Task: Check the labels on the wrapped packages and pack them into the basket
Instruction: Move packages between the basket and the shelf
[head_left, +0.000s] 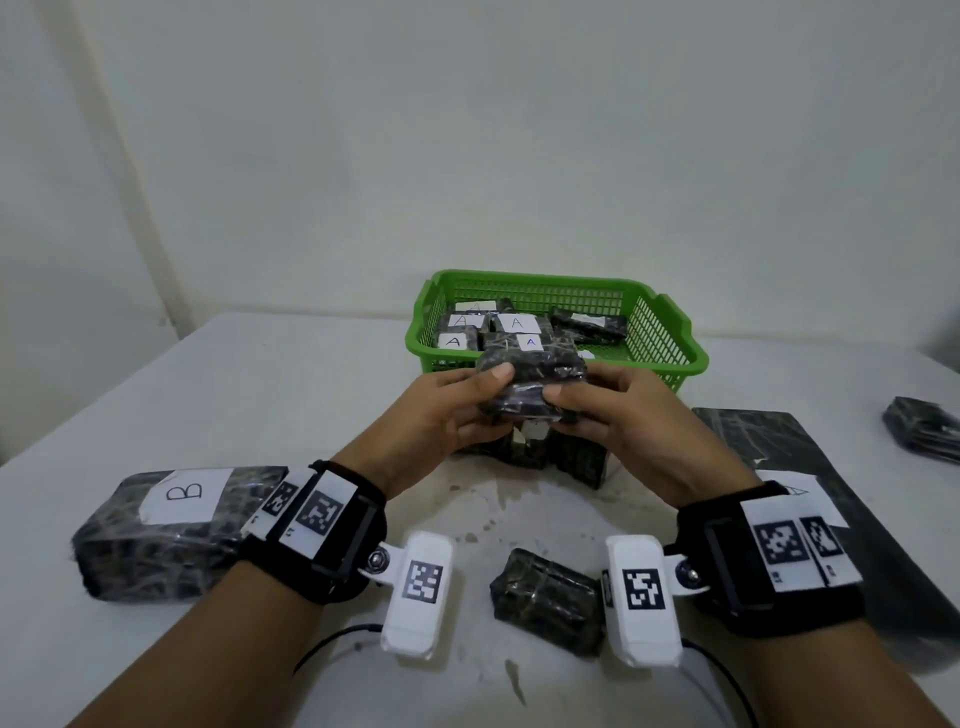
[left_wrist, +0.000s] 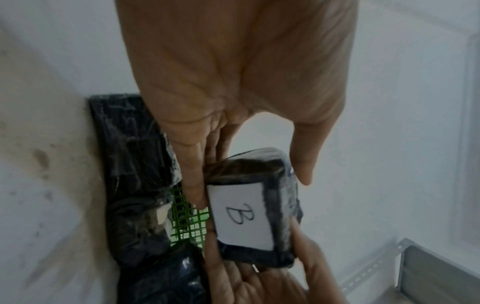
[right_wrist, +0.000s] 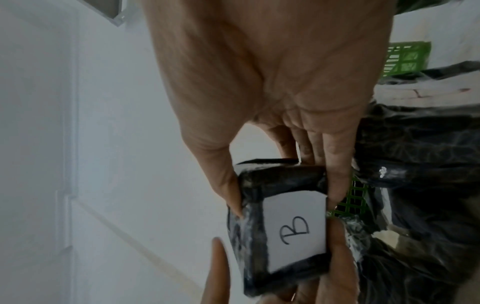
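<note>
Head view: both hands hold one small dark plastic-wrapped package (head_left: 530, 384) just in front of the green mesh plastic basket (head_left: 670, 332).
Left to right: a large dark glossy wrapped block labelled B (head_left: 171, 525) lies at the table's left edge; the left hand (head_left: 431, 415) and right hand (head_left: 618, 415) pinch the package's ends, its long axis crosswise. Its white paper label (left_wrist: 242, 216), underneath, reads B; the basket's labels read A.
</note>
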